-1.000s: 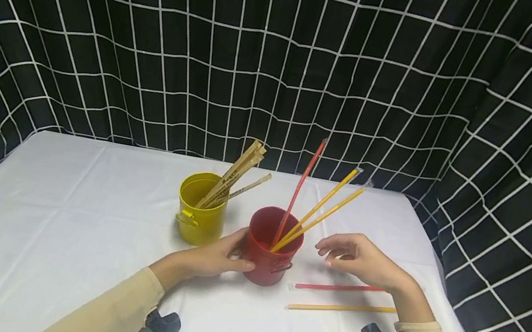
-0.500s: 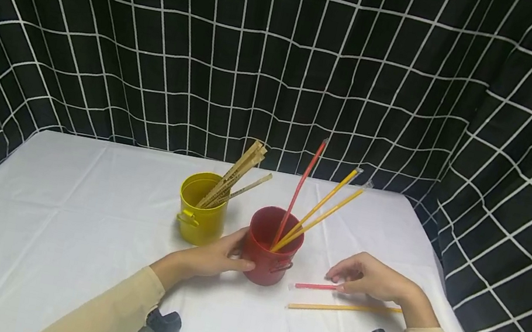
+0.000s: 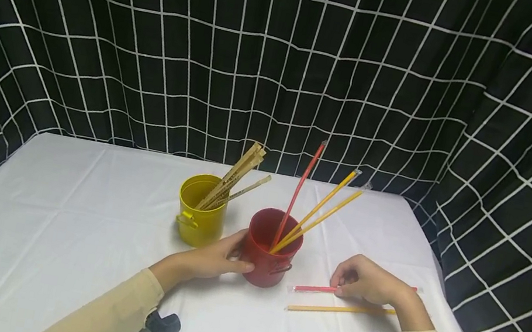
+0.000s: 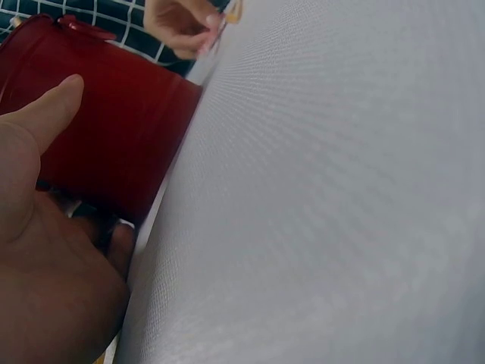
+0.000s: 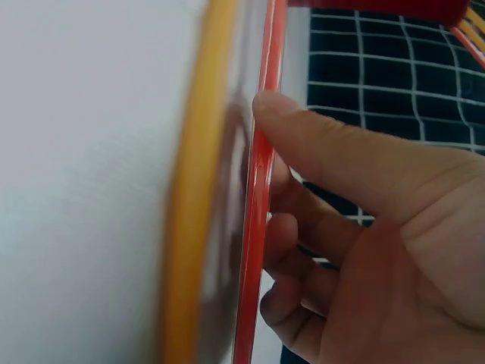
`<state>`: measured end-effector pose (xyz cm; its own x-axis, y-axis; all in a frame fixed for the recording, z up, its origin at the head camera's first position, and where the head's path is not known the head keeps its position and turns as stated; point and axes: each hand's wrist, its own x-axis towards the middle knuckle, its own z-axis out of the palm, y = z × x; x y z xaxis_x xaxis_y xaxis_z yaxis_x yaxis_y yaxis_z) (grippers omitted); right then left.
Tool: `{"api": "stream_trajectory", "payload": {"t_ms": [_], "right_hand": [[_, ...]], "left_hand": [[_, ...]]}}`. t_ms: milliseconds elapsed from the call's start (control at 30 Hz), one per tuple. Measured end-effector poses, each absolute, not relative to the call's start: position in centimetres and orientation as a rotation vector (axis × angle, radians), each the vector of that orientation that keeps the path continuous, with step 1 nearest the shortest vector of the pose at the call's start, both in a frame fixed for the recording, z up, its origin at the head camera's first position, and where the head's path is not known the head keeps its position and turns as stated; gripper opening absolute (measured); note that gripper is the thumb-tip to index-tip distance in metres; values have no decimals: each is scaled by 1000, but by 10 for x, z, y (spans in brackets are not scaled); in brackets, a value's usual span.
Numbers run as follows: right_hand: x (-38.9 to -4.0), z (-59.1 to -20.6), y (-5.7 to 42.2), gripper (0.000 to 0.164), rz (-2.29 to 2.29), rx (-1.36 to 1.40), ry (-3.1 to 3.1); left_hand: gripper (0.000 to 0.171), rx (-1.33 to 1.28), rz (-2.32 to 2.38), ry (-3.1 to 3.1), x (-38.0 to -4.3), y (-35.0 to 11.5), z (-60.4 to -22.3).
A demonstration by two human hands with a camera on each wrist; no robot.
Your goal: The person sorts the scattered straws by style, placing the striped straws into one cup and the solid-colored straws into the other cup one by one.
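My left hand (image 3: 215, 255) holds the side of a small red bucket (image 3: 262, 269), thumb at its front and fingers curved behind it. In the left wrist view the thumb lies flat along the bucket wall. One red straw (image 3: 297, 195) and two yellow straws (image 3: 330, 210), all in clear wrap, lean out of the bucket toward the right. To the right of it, my right hand (image 3: 368, 282) pinches a wrapped red straw (image 5: 259, 178) between thumb and fingers, low over the white cloth. A wrapped yellow straw (image 3: 337, 309) lies nearly parallel, nearer to me.
Left of the red bucket stands a yellow bucket (image 3: 201, 229) with several brown paper-wrapped sticks (image 3: 234, 178) leaning right. A white cloth (image 3: 72, 233) covers the table. Black curtain (image 3: 223, 46) with a white grid surrounds its back and sides.
My right hand has come down from above the red straw and now pinches it; the straw's right end shows slightly raised behind the wrist. My left hand and both buckets stay put.
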<state>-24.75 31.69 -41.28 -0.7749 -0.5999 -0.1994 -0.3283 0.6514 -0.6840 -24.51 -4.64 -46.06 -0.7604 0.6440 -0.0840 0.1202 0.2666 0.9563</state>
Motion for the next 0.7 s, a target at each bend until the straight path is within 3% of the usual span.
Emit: {"api": "stream_trajectory", "payload": {"t_ms": [233, 700], "right_hand": [[-245, -401, 322, 7, -975, -871, 2476], [-241, -381, 316, 7, -1014, -808, 2565]], "left_hand": [[86, 673, 1512, 2082, -243, -46, -460], [85, 676, 1514, 2078, -242, -47, -459]]}}
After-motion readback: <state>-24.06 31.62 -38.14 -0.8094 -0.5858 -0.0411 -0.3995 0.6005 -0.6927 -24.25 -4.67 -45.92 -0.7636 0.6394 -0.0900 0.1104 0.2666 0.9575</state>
